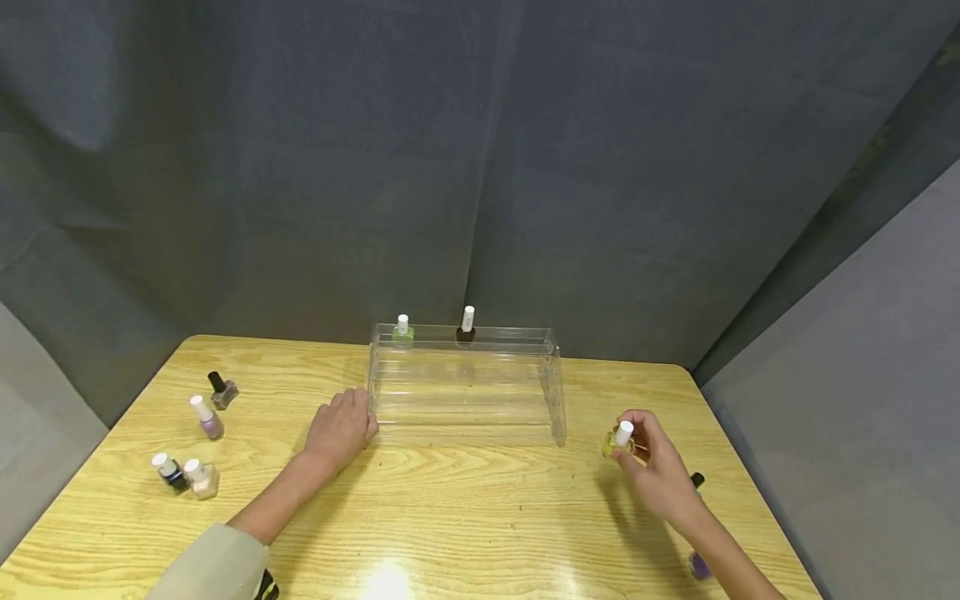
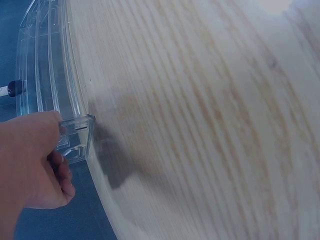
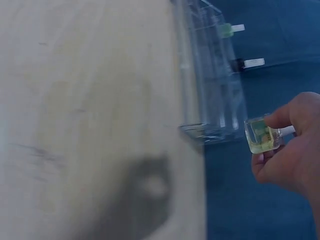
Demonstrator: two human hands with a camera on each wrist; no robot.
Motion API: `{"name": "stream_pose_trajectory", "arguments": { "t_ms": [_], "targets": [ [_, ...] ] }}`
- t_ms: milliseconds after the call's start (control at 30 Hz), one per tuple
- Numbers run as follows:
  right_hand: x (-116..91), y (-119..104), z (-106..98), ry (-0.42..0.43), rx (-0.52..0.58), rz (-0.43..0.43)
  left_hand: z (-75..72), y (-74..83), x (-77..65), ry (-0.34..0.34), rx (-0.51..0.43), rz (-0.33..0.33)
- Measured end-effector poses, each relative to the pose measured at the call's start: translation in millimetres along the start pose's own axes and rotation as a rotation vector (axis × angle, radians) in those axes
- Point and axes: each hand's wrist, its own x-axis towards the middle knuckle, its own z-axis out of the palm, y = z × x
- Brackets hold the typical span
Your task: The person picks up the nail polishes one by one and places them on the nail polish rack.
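Observation:
My right hand [image 1: 656, 472] pinches a nail polish bottle [image 3: 261, 136] of clear yellow with a white cap, held above the table to the right of a clear acrylic stepped rack [image 1: 465, 433]. With curled fingers my left hand [image 2: 37, 160] grips the rack's left side panel. On the rack's back top step stand a green nail polish bottle [image 1: 402, 333] at the left and a dark nail polish bottle [image 1: 466, 333] near the middle, both white-capped. The lower steps hold no bottles.
At the table's left are a grey bottle [image 1: 224, 393], a lilac bottle [image 1: 212, 425], a dark blue bottle [image 1: 176, 477] and a cream bottle [image 1: 203, 482]. By the right forearm lie a purple bottle [image 1: 699, 567] and a black cap [image 1: 697, 480], partly hidden. Dark curtain [image 1: 337, 208] hangs behind.

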Motion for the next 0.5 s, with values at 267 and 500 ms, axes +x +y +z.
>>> {"name": "stream_pose_trajectory", "arguments": {
  "t_ms": [267,500],
  "targets": [
    [32.9,-22.5,-10.2,-0.088,0.067,-0.088,-1.2,0.4,-0.2,0.008,0.006,0.005],
    [59.2,-34.3,-13.2,-0.166,0.062,-0.108,-1.9,1.3,-0.7,0.012,0.012,0.008]
  ]
}}
